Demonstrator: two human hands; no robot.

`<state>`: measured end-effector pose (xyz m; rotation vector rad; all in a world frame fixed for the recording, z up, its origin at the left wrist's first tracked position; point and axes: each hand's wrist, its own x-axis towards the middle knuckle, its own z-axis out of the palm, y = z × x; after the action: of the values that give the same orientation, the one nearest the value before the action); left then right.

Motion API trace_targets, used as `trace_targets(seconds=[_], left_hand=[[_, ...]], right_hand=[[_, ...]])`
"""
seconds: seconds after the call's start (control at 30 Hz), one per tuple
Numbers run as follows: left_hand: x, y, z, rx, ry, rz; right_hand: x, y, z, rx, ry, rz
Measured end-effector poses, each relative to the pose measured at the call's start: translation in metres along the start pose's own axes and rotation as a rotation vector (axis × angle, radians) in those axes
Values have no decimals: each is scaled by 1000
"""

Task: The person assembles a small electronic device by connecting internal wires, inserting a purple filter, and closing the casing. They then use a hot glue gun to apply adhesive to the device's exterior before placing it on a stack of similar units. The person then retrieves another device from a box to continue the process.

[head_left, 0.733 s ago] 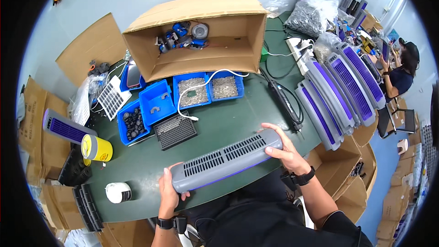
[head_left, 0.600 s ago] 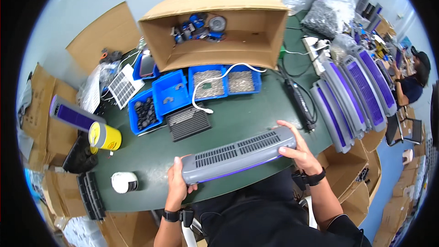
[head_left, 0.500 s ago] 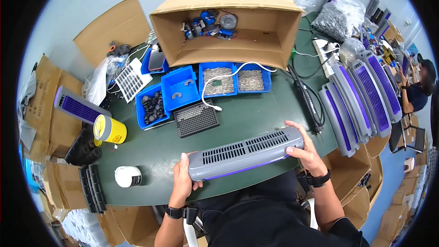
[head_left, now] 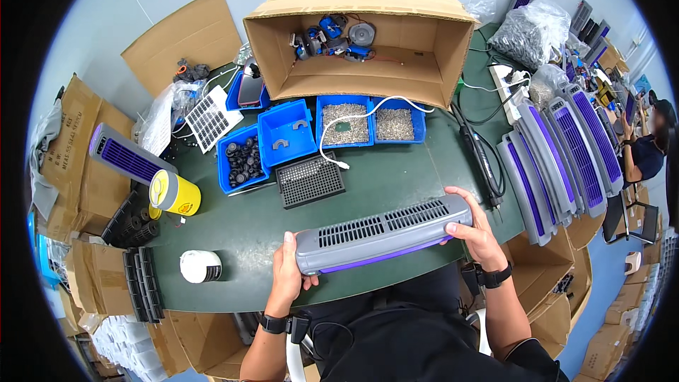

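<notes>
A long grey tower fan with a slotted vent side up and a purple strip along its near edge is held level over the table's front edge. My left hand grips its left end, thumb on top and fingers curled underneath. Around the right end, my right hand is closed, with the thumb on the near side and fingers over the far corner. Both hands wear dark wrist straps. Past the fan lies a black perforated tray. The underside of the fan is hidden.
Blue bins hold screws and black knobs. Behind them a cardboard box contains motors. An electric screwdriver lies right, beside stacked purple-grey fans. Left stand a yellow tub and a white jar. Another person sits far right.
The view has shifted slightly, moving the background a little to the right. The fan has tipped a bit, showing more of its purple strip. Both hands keep their grip.
</notes>
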<state>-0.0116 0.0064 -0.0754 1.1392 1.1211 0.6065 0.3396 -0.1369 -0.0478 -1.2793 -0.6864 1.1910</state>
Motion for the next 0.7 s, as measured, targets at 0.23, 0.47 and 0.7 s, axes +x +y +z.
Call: trace_targets(seconds=[0.23, 0.47, 0.7], left_hand=[[0, 14, 12, -2, -23, -42], [-36, 78, 90, 27, -639, 307], [-33, 70, 149, 340, -881, 192]], right_hand=[[-16, 4, -20, 176, -82, -104], [-128, -88, -95, 87, 317, -413], [-334, -142, -118, -519, 1026, -503]])
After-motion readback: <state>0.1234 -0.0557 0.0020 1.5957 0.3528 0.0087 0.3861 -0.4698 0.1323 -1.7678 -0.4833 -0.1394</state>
